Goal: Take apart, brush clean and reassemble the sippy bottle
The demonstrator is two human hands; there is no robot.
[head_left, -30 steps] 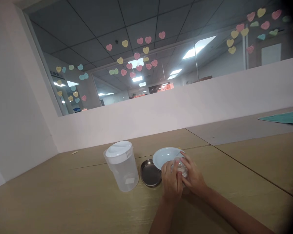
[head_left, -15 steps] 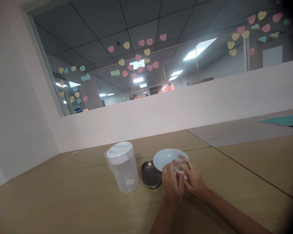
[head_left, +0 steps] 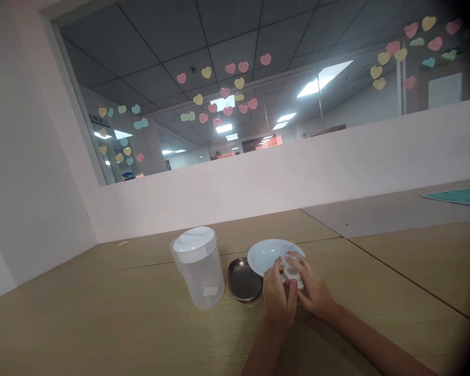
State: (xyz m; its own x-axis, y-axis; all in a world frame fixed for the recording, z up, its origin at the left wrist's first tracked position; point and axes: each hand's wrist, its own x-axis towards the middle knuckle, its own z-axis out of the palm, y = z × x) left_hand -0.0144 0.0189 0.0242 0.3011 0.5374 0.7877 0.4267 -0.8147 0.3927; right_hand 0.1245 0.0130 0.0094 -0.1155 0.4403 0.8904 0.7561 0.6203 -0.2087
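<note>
Between my two hands is a small clear-and-white round object [head_left: 292, 272]; its exact kind cannot be made out. My left hand [head_left: 276, 300] closes on its near left side, with the thumb pressed along it. On the right, my right hand [head_left: 314, 290] wraps its fingers over the top of the same object. Just behind the hands lies a pale blue-white dish [head_left: 264, 254], its near right part hidden by the fingers. A shallow round metal tray [head_left: 244, 282] sits left of my left hand, next to the dish.
A clear plastic pitcher [head_left: 203, 274] with a white lid stands left of the metal tray. A teal cloth [head_left: 460, 195] lies at the far right of the table [head_left: 141, 324]. A white wall [head_left: 235, 188] with a window rises behind it.
My hands have turned the small round object a little, and more of its round white part shows now. The whole view has shifted slightly. The pitcher, tray and dish stay in place.
</note>
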